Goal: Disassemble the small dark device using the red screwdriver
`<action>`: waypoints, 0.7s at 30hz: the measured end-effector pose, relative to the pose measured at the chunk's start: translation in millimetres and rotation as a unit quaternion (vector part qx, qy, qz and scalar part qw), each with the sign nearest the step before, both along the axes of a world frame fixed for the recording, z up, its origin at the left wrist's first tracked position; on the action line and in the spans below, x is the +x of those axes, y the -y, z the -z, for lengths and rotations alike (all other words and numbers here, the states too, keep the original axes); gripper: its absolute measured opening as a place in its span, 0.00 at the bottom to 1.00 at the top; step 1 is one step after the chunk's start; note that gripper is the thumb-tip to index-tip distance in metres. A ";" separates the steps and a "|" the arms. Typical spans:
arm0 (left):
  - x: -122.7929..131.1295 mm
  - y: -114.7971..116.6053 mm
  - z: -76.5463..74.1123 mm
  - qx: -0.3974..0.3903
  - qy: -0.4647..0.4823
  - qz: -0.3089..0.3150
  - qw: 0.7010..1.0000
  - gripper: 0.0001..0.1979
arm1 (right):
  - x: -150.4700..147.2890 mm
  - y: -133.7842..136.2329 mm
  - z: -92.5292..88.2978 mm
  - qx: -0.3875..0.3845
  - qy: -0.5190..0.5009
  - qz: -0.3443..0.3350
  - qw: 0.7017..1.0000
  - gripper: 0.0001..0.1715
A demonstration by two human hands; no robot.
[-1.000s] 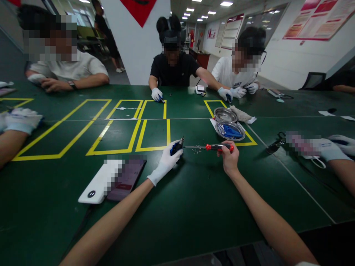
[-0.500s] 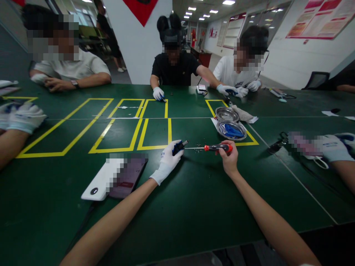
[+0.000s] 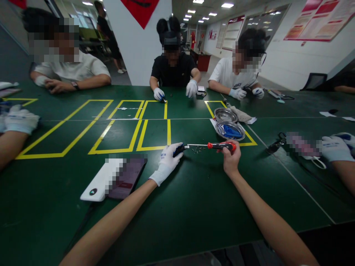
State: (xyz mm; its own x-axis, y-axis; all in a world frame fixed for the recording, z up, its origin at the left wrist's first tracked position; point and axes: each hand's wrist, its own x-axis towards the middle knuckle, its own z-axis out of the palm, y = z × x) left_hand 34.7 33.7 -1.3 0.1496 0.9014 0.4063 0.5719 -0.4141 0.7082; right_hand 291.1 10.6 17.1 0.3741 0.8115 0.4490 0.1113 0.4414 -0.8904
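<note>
My left hand (image 3: 167, 162), in a white glove with blue fingertips, is closed around a small black piece with a metal end (image 3: 181, 148); its exact kind is hard to make out. Bare and ungloved, my right hand (image 3: 231, 159) grips a screwdriver (image 3: 217, 146) by its red and black handle. The thin shaft points left, and its tip meets or overlaps the metal end of the black piece. Several tiny screws (image 3: 197, 150) lie loose on the green table just beneath the shaft.
Two metal bowls, the nearer bowl (image 3: 243, 136) holding blue-and-white cloth, stand ahead to the right. A white phone (image 3: 95, 184) and a dark phone (image 3: 129, 181) lie left of my forearm. Yellow tape (image 3: 76, 146) marks the table (image 3: 183, 214). Co-workers' gloved hands (image 3: 191, 88) are across and beside me.
The black piece has turned, its metal end now pointing right towards the screwdriver. My right hand and the screwdriver have shifted slightly right. A co-worker opposite has drawn an outstretched arm back.
</note>
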 end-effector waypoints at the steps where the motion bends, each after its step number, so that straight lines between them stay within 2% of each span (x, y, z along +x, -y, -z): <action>1: 0.2 0.1 0.1 0.007 -0.008 -0.001 1.000 0.21 | -0.6 1.1 -0.9 -0.001 0.006 -0.005 1.000 0.17; 8: 1.4 -0.9 6.2 0.057 -0.051 -0.039 0.996 0.21 | -9.5 12.1 -7.8 0.007 0.050 -0.030 0.998 0.17; 11: 1.5 -3.1 9.4 0.062 -0.041 -0.009 0.997 0.19 | -11.7 13.9 -8.7 0.006 0.060 -0.026 0.998 0.17; 14: 1.7 -4.1 10.2 0.032 -0.019 0.025 0.999 0.19 | -11.3 14.6 -8.4 -0.006 0.073 -0.025 0.997 0.17; 21: 3.0 -0.5 5.3 0.022 -0.004 0.032 0.999 0.18 | -7.0 11.9 -4.5 -0.012 0.092 0.022 0.995 0.16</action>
